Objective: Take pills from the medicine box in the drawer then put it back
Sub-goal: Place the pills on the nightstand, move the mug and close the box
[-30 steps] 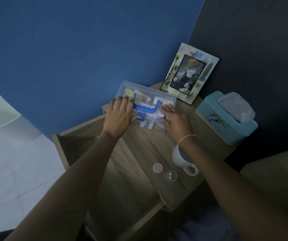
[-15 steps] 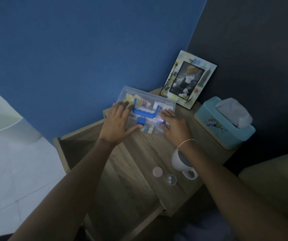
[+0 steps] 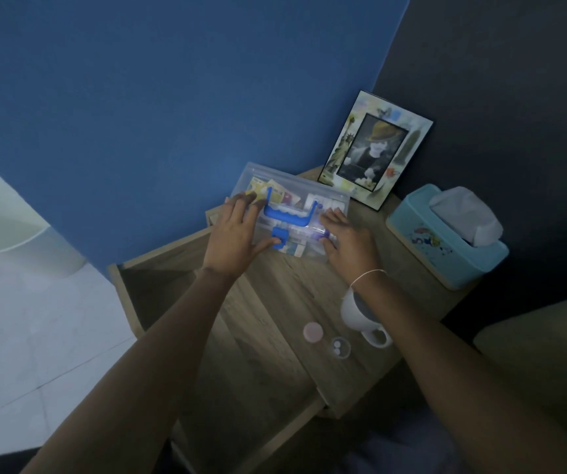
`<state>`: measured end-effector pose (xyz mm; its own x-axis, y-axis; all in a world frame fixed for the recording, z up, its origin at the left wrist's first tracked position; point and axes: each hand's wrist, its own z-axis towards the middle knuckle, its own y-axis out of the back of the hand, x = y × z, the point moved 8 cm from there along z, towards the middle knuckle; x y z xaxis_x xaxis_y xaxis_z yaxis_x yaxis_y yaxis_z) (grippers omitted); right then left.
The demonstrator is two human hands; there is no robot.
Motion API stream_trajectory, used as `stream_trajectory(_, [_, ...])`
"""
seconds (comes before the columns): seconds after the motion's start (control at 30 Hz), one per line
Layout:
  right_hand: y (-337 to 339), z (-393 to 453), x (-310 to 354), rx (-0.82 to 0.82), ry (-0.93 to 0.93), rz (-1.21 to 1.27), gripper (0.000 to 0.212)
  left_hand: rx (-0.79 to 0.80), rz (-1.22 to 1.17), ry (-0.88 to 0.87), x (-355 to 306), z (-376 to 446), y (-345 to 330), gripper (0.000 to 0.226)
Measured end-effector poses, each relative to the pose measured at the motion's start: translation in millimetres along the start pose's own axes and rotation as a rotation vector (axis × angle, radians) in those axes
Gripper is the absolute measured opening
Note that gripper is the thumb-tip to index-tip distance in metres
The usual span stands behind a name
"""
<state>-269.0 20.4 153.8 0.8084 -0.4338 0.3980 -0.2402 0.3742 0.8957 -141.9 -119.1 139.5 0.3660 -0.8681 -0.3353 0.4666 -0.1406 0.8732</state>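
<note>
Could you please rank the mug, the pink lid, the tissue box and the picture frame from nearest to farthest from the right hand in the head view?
From the right hand:
1. Mug, just under the wrist, toward the person.
2. Pink lid, a little past the mug, toward the near edge.
3. Picture frame at the back corner and tissue box to the right: too close to call.

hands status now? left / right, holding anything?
Left hand: open, fingers spread flat on the medicine box lid, thumb by the blue latch.
Right hand: open, resting on the box's right end, gripping nothing.
</note>
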Motion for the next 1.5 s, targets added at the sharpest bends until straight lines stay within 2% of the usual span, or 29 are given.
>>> stream_trajectory(0.13, [1.1, 0.3, 2.2, 0.003, 0.018, -0.014, 0.045, 0.028, 0.148, 0.001, -3.5, -3.4, -8.3, 0.081])
stream_trajectory(0.33, [1.3, -0.4, 2.6, -0.002, 0.02, -0.021, 0.043, 0.001, 0.065, 0.053, -4.0, 0.5, -6.4, 0.075])
stream_trajectory(0.57, [0.8, -0.7, 3.1, 0.007, 0.013, -0.028, 0.044, 0.009, 0.149, 0.019, -2.7, 1.1, -5.8, 0.063])
stream_trajectory(0.77, [2.1, -0.9, 2.0, -0.001, 0.007, -0.024, 0.044, -0.059, 0.074, -0.013, -1.9, 5.2, 5.5, 0.051])
stream_trajectory(1.03, [0.9, 0.4, 1.1, -0.014, 0.01, -0.013, 0.044, -0.078, -0.013, 0.049, -2.8, 5.1, 8.6, 0.043])
stream_trajectory(1.13, [0.6, 0.5, 0.6, -0.01, -0.01, 0.032, 0.044, -0.079, 0.006, 0.028, -5.0, 3.1, 8.5, 0.046])
stream_trajectory(1.3, [1.7, 0.4, 2.5, -0.007, -0.012, 0.024, 0.044, 0.006, 0.125, 0.008, -5.5, -1.7, -4.9, 0.068])
stream_trajectory(1.5, [0.5, -0.2, 2.7, -0.009, -0.014, 0.023, 0.044, -0.034, 0.203, 0.061, -7.4, 1.6, -10.2, 0.062])
